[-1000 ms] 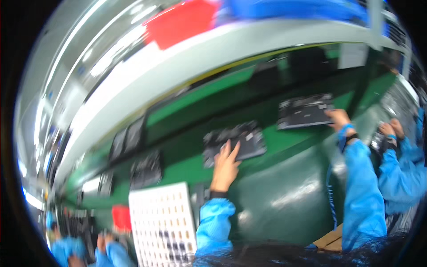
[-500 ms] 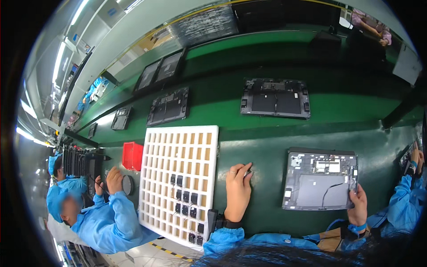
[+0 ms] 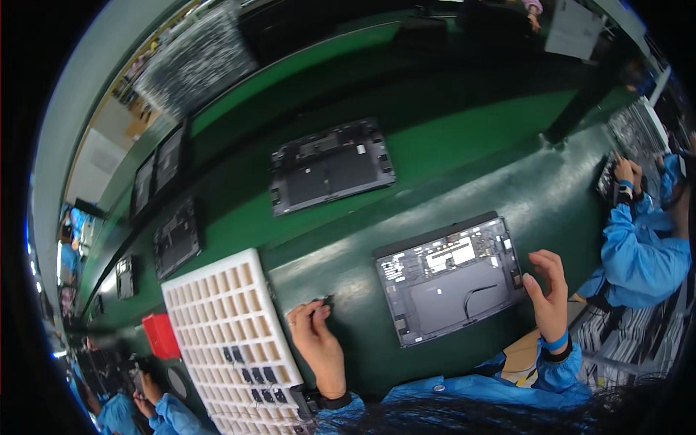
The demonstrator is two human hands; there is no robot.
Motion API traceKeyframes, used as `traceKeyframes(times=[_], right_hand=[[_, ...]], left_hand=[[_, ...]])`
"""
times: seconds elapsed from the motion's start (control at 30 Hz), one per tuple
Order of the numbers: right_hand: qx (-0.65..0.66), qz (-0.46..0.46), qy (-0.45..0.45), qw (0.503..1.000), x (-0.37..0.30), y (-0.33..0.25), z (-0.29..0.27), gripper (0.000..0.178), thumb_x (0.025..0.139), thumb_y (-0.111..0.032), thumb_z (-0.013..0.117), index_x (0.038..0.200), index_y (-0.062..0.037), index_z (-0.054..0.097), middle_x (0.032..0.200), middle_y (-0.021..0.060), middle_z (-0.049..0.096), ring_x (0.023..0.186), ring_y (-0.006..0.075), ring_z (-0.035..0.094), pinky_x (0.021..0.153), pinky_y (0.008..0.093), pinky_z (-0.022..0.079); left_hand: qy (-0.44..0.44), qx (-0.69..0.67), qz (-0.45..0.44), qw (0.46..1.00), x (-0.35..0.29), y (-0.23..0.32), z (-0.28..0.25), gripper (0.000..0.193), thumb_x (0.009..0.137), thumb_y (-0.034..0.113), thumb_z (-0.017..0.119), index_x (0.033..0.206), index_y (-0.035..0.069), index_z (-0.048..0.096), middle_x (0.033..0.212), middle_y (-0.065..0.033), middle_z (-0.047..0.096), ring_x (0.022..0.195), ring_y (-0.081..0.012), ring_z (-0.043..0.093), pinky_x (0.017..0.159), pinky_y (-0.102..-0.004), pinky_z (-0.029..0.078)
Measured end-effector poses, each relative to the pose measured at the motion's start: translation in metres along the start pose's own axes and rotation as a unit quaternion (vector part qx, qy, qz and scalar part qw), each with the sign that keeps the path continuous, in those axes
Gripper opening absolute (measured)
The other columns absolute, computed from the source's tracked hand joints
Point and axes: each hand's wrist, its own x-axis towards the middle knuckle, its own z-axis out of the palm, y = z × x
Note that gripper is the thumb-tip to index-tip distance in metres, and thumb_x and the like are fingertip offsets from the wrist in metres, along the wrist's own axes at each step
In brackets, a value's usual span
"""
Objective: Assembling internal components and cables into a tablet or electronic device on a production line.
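Observation:
My left hand (image 3: 319, 354) is closed in a pinch, with a small black part (image 3: 328, 299) at its fingertips, above the green bench top just right of a white foam tray (image 3: 268, 308). Several small black parts (image 3: 247, 375) with thin leads sit in the tray's pockets. In front of me lies an opened laptop base (image 3: 449, 286), tilted a little, with a pale board along its far side and a loose black cable (image 3: 478, 290) on its grey panel. Beside its right edge my right hand (image 3: 549, 301) is open, thumb and fingers apart, holding nothing.
On the raised green line beyond lie another laptop base (image 3: 333, 168) and further ones (image 3: 177, 235) to the left. A red bin (image 3: 161, 336) stands left of the tray. A co-worker in blue (image 3: 641, 232) works at the right, another (image 3: 170, 413) at the lower left.
The view has swung to the right and tilted. My right hand has let go of the laptop base's right edge. My left hand stays pinched near the tray, its small black part showing more clearly.

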Motion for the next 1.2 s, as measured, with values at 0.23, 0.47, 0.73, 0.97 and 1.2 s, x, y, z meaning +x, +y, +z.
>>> traceKeyframes(times=[0.23, 0.47, 0.73, 0.97, 1.2], right_hand=[[0.157, -0.044, 0.029, 0.986, -0.044, -0.011, 0.011, 0.014, 0.096, 0.001, 0.066, 0.11, 0.0011, 0.066, 0.122, 0.0138, 0.056, 0.11, 0.0222, 0.057, 0.1, 0.0354, 0.046], [0.129, -0.068, -0.137, 0.98, -0.055, -0.029, 0.046, 0.015, 0.091, 0.005, 0.073, 0.105, 0.0024, 0.072, 0.103, 0.0161, 0.072, 0.09, 0.0264, 0.071, 0.082, 0.0348, 0.056], [0.189, -0.04, -0.287, 0.938, -0.041, -0.082, 0.102, 0.031, 0.09, -0.017, 0.087, 0.113, -0.0032, 0.071, 0.09, 0.0062, 0.065, 0.073, 0.0169, 0.065, 0.066, 0.0293, 0.053], [0.303, 0.122, -0.336, 0.884, -0.036, -0.07, 0.112, 0.019, 0.098, -0.015, 0.08, 0.107, -0.0018, 0.069, 0.082, 0.0026, 0.068, 0.066, 0.008, 0.064, 0.058, 0.0252, 0.049], [0.361, 0.169, -0.319, 0.86, -0.022, -0.068, 0.093, 0.02, 0.096, -0.008, 0.08, 0.111, 0.0004, 0.07, 0.081, -0.0015, 0.068, 0.069, 0.0039, 0.063, 0.06, 0.0219, 0.047]], left_hand=[[0.017, 0.055, -0.005, 0.998, -0.003, -0.005, -0.003, 0.014, 0.112, 0.003, 0.05, 0.116, -0.003, 0.062, 0.11, -0.0131, 0.068, 0.103, -0.0199, 0.066, 0.097, -0.0318, 0.051], [0.012, -0.066, -0.058, 0.996, 0.0, 0.003, 0.003, 0.013, 0.109, 0.008, 0.061, 0.115, -0.003, 0.064, 0.105, -0.0091, 0.069, 0.092, -0.015, 0.066, 0.085, -0.027, 0.052], [-0.14, -0.222, -0.079, 0.962, -0.046, 0.074, 0.01, 0.006, 0.1, -0.004, 0.069, 0.105, -0.005, 0.066, 0.101, -0.0121, 0.066, 0.088, -0.0229, 0.075, 0.077, -0.0299, 0.06], [-0.189, -0.278, -0.165, 0.927, -0.038, 0.09, 0.021, 0.014, 0.104, 0.005, 0.068, 0.114, -0.005, 0.068, 0.101, -0.0132, 0.073, 0.091, -0.0204, 0.074, 0.084, -0.0318, 0.059], [-0.21, -0.335, -0.161, 0.904, -0.027, 0.104, 0.043, 0.023, 0.106, 0.009, 0.067, 0.124, -0.006, 0.068, 0.113, -0.0134, 0.074, 0.1, -0.0187, 0.072, 0.09, -0.0321, 0.057]])
